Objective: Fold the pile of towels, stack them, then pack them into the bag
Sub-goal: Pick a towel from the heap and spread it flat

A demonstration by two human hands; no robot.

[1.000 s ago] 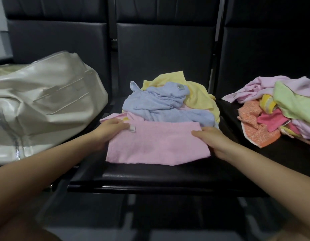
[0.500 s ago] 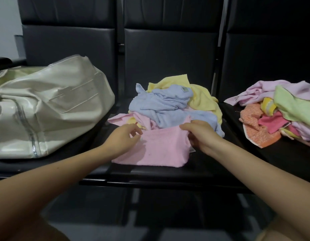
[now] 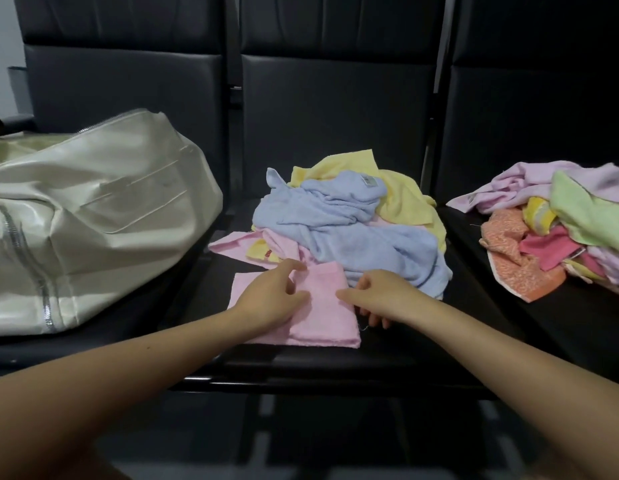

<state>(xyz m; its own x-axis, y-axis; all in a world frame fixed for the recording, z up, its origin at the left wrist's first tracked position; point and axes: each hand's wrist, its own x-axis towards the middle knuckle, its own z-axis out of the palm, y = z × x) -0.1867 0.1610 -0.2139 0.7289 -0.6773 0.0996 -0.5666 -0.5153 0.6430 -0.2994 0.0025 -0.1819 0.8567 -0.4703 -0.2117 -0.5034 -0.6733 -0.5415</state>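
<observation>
Both hands, L (image 3: 273,299) & R (image 3: 381,296), rest loose-fingered on one folded pink towel (image 3: 322,313); blue towel (image 3: 342,223) behind (label (image 3: 369,181) unreadable).

No legible text, brand, number or sign is found. One small grey sewn-in label (image 3: 369,181) is carried on the blue towel (image 3: 339,230), at 12 o'clock from the centre of the middle seat; its print is too blurred to be read. A second small tag (image 3: 471,199) is seen at the edge of the lilac towel (image 3: 502,188), at 2 o'clock; nothing on it can be made out. No marking is seen on the cream bag (image 3: 93,216), at 9 o'clock.
</observation>
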